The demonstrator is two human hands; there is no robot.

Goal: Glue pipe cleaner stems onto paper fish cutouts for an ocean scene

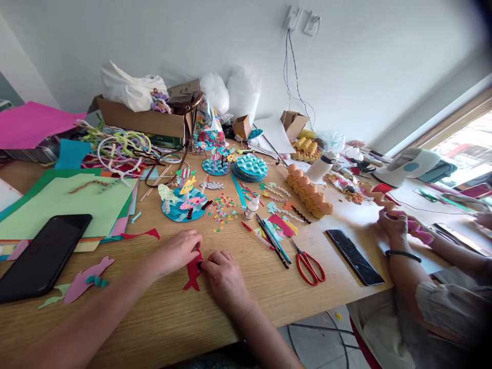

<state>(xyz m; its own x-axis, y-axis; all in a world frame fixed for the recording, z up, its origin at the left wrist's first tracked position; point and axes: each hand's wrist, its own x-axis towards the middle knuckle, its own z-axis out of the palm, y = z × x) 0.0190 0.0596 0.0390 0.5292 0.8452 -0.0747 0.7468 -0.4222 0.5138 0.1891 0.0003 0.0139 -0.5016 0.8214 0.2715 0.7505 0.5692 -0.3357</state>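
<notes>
A red paper fish (193, 271) lies on the wooden table, its tail toward me. My left hand (179, 252) holds its upper end with the fingers pressed together. At the fish's right edge, my right hand (224, 274) pinches a small dark piece against it. Beyond my hands stands a blue round base (175, 209) carrying several paper fish. A pink paper fish (86, 279) with a teal curled piece lies to the left, beside a green scrap (57, 296).
Red scissors (310, 269), pens (273, 241), a glue bottle (251, 208) and a phone (354, 256) lie rightward. Another phone (46, 253) and paper sheets (65, 205) are at left. Another person's hands (395, 223) work at far right, near an egg carton strip (307, 192).
</notes>
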